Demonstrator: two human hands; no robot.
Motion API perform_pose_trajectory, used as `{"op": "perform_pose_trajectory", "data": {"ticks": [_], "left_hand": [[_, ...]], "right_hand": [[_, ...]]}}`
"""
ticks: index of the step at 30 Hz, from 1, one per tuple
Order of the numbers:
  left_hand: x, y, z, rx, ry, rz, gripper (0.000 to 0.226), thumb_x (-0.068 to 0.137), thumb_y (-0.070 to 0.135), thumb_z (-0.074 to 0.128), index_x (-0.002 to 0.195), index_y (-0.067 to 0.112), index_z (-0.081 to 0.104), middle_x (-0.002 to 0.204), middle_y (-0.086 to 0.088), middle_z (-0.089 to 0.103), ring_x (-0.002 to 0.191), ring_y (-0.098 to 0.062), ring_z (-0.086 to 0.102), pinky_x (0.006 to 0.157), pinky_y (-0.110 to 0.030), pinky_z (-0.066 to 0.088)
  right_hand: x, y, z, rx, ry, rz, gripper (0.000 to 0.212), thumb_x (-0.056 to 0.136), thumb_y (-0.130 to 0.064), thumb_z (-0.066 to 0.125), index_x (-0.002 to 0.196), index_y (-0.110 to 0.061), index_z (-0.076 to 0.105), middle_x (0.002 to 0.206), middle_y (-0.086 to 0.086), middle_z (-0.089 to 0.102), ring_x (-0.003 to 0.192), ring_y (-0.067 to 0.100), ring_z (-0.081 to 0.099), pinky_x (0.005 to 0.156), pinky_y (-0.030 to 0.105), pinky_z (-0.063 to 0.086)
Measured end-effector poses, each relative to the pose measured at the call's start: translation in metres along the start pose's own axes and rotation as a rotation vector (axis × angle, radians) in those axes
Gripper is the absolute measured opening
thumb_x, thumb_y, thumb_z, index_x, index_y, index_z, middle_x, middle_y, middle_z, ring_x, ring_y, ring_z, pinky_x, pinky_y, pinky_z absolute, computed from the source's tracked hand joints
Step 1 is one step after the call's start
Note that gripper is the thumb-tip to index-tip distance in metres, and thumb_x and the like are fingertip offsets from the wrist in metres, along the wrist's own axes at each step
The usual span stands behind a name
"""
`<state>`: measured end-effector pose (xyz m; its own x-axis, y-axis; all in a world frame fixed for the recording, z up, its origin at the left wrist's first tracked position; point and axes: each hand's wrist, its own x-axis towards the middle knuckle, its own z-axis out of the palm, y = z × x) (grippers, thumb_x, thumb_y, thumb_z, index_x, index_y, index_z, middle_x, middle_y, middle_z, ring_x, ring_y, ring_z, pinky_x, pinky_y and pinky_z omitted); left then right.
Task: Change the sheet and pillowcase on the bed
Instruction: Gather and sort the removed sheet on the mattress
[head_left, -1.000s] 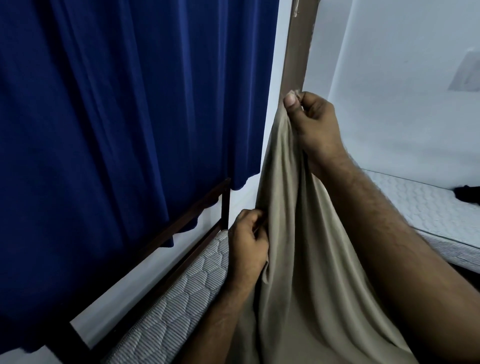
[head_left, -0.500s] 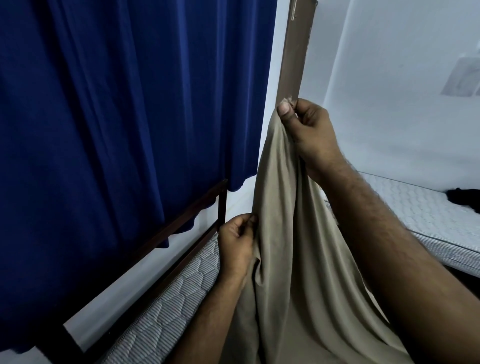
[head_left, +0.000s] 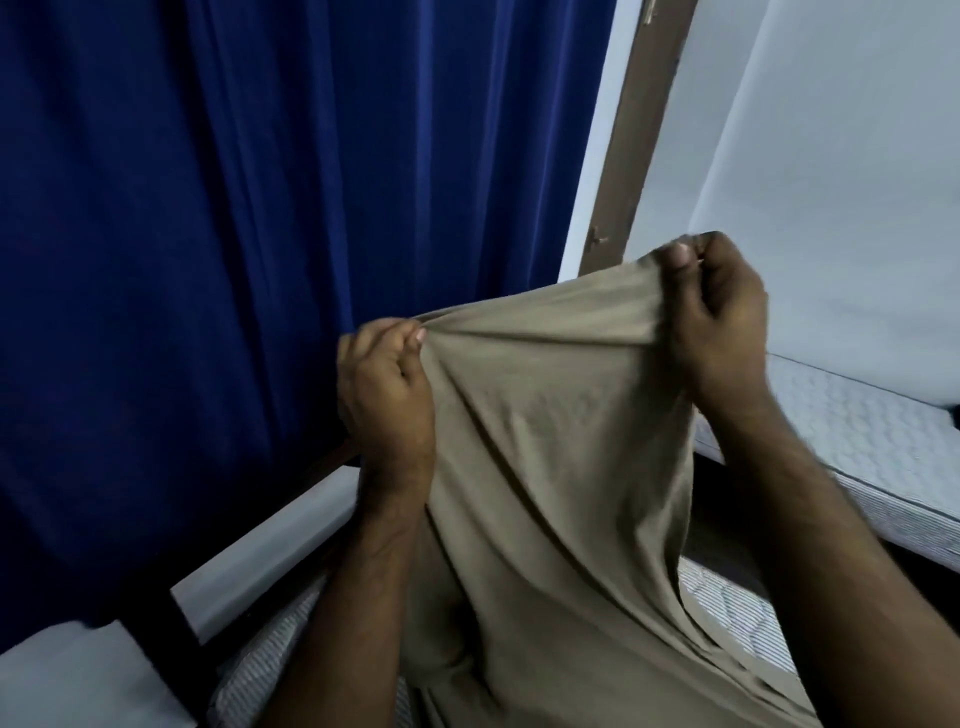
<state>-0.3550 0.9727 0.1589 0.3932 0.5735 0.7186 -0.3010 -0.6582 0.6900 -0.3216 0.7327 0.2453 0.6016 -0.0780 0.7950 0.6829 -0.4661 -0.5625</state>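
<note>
Setting: a bedroom corner, backed by a blue curtain (head_left: 218, 234), a brown post (head_left: 639, 135) and a pale wall (head_left: 841, 171); two bare quilted mattresses are lying in view, one below (head_left: 270, 660) and one to the right (head_left: 852, 421).

Item: tan sheet (head_left: 545, 467). It is being held up in the air above the near mattress, its top edge being stretched taut between the two hands, the remainder hanging down in folds towards the lower frame edge.

Left hand (head_left: 387, 400): fingers are being kept curled, pinching the sheet's edge at the left end.

Right hand (head_left: 717, 317): likewise gripping the edge, slightly higher.

Step in hand, as judged: the fresh sheet is being opened out and an edge or corner is being sought. The next move is being read as calling for spreading it over the bare mattress.

Change noted: half a second ago the edge was being held nearly vertical, right hand high and left hand low; the left hand is now being held raised, the hands are being drawn apart, and the edge is running almost level.
</note>
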Motion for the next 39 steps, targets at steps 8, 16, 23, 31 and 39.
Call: {"op": "perform_pose_trajectory", "data": {"ticks": [8,16,23,31,39], "left_hand": [[-0.01,-0.014,-0.002,-0.152,-0.105,-0.198,0.01,0.093,0.019,0.069,0.1,0.016,0.077,0.094,0.011,0.072,0.091,-0.008,0.066,0.085,-0.034,0.057],[-0.018,-0.018,-0.005,-0.154,-0.238,-0.304,0.01,0.091,0.019,0.073,0.098,0.014,0.078,0.086,0.014,0.072,0.083,0.002,0.068,0.079,-0.013,0.055],[-0.017,-0.013,-0.007,-0.174,-0.138,-0.24,0.013,0.091,0.013,0.073,0.099,0.015,0.063,0.078,0.016,0.064,0.075,0.007,0.062,0.068,-0.008,0.049],[-0.027,0.0,0.002,-0.212,-0.289,0.03,0.016,0.093,0.01,0.066,0.102,0.014,0.079,0.096,0.009,0.074,0.096,-0.01,0.067,0.089,-0.028,0.053],[-0.032,0.028,0.003,-0.257,-0.358,0.165,0.017,0.095,0.009,0.062,0.103,0.009,0.077,0.094,0.004,0.073,0.092,-0.011,0.068,0.083,-0.035,0.056]], "right_hand": [[-0.02,-0.009,-0.006,0.597,-0.571,0.263,0.053,0.098,-0.044,0.058,0.084,0.005,0.046,0.079,0.021,0.044,0.07,0.028,0.038,0.059,0.031,0.034],[-0.016,-0.026,-0.003,0.702,-0.467,0.334,0.029,0.101,-0.035,0.049,0.081,-0.013,0.051,0.071,0.004,0.056,0.06,0.012,0.052,0.057,0.024,0.048],[-0.029,-0.013,0.008,0.958,-0.595,0.492,0.026,0.099,-0.032,0.052,0.091,-0.008,0.056,0.091,0.019,0.064,0.078,0.024,0.062,0.077,0.037,0.052],[-0.04,-0.014,0.02,0.541,-0.719,0.364,0.033,0.104,-0.028,0.05,0.097,0.004,0.053,0.062,-0.006,0.053,0.052,0.011,0.042,0.052,0.022,0.038],[-0.059,-0.022,0.026,-0.05,-0.87,0.105,0.068,0.073,-0.07,0.072,0.118,-0.025,0.047,0.086,-0.018,0.06,0.076,0.0,0.058,0.071,0.023,0.049]]}}
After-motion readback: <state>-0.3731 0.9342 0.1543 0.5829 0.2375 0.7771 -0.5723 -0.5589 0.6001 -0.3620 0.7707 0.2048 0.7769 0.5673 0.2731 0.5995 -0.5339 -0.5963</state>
